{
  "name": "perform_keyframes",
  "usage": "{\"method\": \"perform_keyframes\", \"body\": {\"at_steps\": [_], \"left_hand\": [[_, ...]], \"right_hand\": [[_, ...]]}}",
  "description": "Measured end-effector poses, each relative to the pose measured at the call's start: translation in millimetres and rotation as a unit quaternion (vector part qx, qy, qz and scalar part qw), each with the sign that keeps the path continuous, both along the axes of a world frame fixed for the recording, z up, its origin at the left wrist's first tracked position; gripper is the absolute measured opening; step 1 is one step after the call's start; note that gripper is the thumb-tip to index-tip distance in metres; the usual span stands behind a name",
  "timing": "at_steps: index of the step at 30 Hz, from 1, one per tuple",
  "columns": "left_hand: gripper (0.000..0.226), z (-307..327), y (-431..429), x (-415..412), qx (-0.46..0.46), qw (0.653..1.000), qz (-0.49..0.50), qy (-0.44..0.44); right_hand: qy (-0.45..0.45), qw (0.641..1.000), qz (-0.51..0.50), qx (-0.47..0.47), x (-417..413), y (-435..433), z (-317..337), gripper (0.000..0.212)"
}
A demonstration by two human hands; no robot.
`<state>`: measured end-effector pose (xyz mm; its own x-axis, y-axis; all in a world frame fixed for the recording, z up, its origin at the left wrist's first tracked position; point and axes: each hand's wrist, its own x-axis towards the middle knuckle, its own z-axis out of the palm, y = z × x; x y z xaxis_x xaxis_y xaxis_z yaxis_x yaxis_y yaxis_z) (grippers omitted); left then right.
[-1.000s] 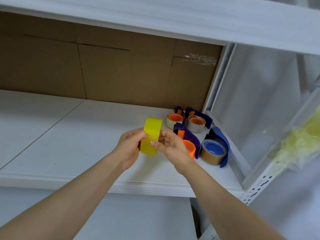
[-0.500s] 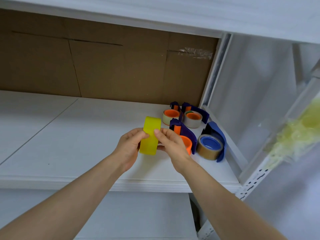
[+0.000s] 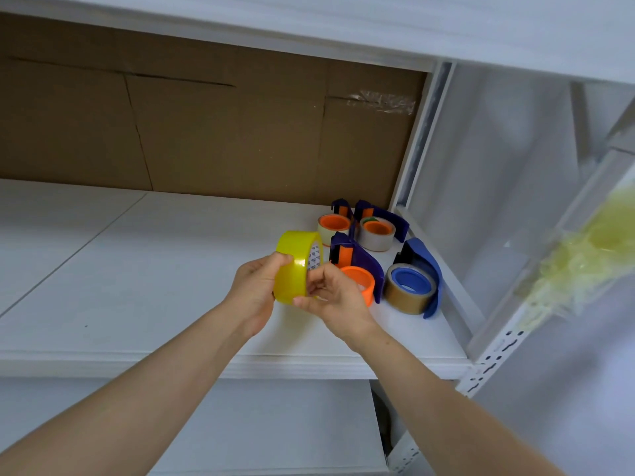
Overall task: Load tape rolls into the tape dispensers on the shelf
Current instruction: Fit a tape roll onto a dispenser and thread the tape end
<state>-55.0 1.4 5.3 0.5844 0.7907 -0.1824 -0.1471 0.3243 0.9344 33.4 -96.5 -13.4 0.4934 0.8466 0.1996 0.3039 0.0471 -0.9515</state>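
Observation:
A yellow tape roll (image 3: 292,266) is held on edge above the white shelf (image 3: 137,269), between both hands. My left hand (image 3: 256,286) grips its left side and my right hand (image 3: 331,297) pinches its right rim and lower edge. Just right of my hands lies a purple dispenser with a bare orange hub (image 3: 359,274). Further right a blue dispenser (image 3: 424,266) holds a brown tape roll (image 3: 407,295). Behind them stand two more purple dispensers, one holding a whitish roll (image 3: 333,225) and the other a grey roll (image 3: 377,233).
Brown cardboard (image 3: 206,132) backs the shelf. A white upright post (image 3: 417,139) bounds the shelf on the right, close to the dispensers. An upper shelf board (image 3: 309,22) hangs overhead. A blurred yellowish bag (image 3: 584,255) sits far right. A lower shelf (image 3: 240,424) lies beneath.
The yellow roll has turned in my hands, so its printed inner core now shows on the right. Both hands keep hold of it in about the same place over the shelf.

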Motion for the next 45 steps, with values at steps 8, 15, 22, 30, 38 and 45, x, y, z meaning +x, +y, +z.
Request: {"method": "perform_keyframes", "body": {"at_steps": [8, 15, 22, 30, 38, 45], "left_hand": [[0.031, -0.8, -6.6, -1.3, 0.01, 1.0, -0.005, 0.005], [0.029, -0.5, -6.2, 4.1, -0.001, 0.999, -0.004, 0.043], [0.013, -1.9, -4.6, 6.2, -0.002, 1.0, 0.014, 0.025], [0.015, 0.2, -2.1, 3.0, -0.01, 1.0, 0.002, 0.003], [0.027, -0.4, -2.3, 1.2, 0.009, 1.0, 0.028, 0.006], [0.021, 5.0, -6.4, -2.2, 0.019, 0.999, 0.034, 0.017]], "right_hand": [[0.062, 0.998, 0.014, -0.014, -1.9, -1.0, 10.6, 0.024], [0.034, 0.999, -0.035, -0.013, -7.2, 3.0, 2.8, 0.03], [0.047, 0.998, -0.042, -0.006, -3.8, 1.1, 2.9, 0.026], [0.031, 0.999, -0.041, -0.005, -3.5, 3.0, 3.9, 0.026], [0.019, 0.999, -0.031, 0.006, -7.4, 1.4, 7.0, 0.03], [-0.043, 0.998, -0.014, -0.041, -12.0, 0.0, 9.1, 0.024]]}}
